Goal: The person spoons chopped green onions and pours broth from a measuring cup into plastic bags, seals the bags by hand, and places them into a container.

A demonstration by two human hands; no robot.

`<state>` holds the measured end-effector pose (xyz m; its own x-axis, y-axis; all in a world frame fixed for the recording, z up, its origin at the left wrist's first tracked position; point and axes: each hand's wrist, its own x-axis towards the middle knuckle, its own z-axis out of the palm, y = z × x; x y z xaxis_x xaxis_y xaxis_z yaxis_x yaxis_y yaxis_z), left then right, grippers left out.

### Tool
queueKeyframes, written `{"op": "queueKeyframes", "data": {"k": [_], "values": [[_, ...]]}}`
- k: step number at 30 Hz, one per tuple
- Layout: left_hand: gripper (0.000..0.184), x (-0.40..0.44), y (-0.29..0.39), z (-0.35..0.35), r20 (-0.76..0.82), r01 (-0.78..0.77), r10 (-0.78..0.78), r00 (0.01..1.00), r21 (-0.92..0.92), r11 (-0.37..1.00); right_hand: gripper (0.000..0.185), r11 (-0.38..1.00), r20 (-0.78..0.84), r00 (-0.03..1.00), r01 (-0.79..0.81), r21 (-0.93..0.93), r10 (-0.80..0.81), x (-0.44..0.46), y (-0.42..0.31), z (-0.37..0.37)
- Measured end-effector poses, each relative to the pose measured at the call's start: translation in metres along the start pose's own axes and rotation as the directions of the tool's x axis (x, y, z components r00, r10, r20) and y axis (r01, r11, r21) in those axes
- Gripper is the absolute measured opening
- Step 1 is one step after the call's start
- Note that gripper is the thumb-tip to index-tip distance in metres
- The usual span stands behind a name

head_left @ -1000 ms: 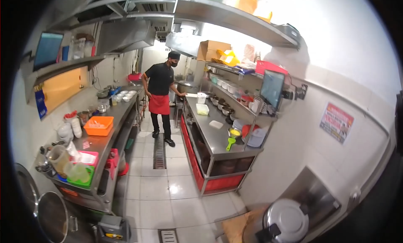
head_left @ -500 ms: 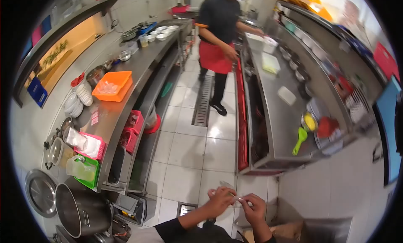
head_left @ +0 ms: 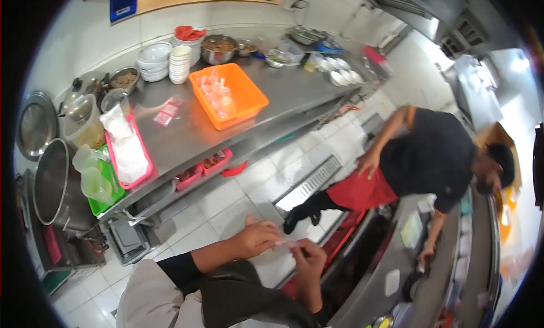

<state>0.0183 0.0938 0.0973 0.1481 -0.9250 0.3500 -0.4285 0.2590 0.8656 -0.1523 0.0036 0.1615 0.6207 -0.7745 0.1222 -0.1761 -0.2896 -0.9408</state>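
Near the bottom centre, my left hand (head_left: 258,237) and my right hand (head_left: 307,259) are close together in front of my body, over the tiled floor. The fingers of both are pinched on something small, pale and see-through between them, too small to make out. To the left, a steel counter (head_left: 187,141) carries an orange basket (head_left: 249,101) with clear plastic bags in it, a red and white packet (head_left: 168,111), and a pink tray (head_left: 143,152) with white bags or paper.
At the right a co-worker (head_left: 430,152) in a red apron reaches to the other steel counter (head_left: 368,288). Stacked bowls (head_left: 153,61) and cups stand along the wall. A large pot (head_left: 56,186) is at far left, beside a green tray (head_left: 107,186).
The view has turned left and tilted, bringing the left counter nearer the centre. Both hands, out of view at first, came in and remain together. The co-worker's arm has reached further over the right counter.
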Motion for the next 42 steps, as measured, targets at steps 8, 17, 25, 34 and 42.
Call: {"op": "queueKeyframes", "data": {"k": [8,17,25,34,42], "values": [[0.006,0.174,-0.036,-0.123,-0.527,0.091,-0.002,0.85,0.143,0.986,0.005,0.924,0.36,0.852,0.36,0.125,-0.381,0.295,-0.025,0.03],[0.007,0.338,-0.04,-0.252,-0.761,0.222,0.244,0.601,0.453,0.863,0.008,0.817,0.67,0.515,0.114,0.565,-0.535,0.549,-0.097,0.086],[0.015,0.37,0.006,-0.33,-0.805,0.474,0.143,0.576,0.472,0.743,0.011,0.782,0.74,0.277,0.08,0.618,-0.613,0.635,-0.158,0.145],[0.01,0.358,-0.008,-0.356,-0.89,0.501,0.1,0.445,0.341,0.795,0.01,0.79,0.751,0.29,0.03,0.613,-0.594,0.642,-0.176,0.167],[0.007,0.31,-0.065,-0.398,-0.842,0.293,0.048,0.538,0.239,0.926,0.016,0.817,0.754,0.403,-0.026,0.575,-0.518,0.629,-0.159,0.222]]}}
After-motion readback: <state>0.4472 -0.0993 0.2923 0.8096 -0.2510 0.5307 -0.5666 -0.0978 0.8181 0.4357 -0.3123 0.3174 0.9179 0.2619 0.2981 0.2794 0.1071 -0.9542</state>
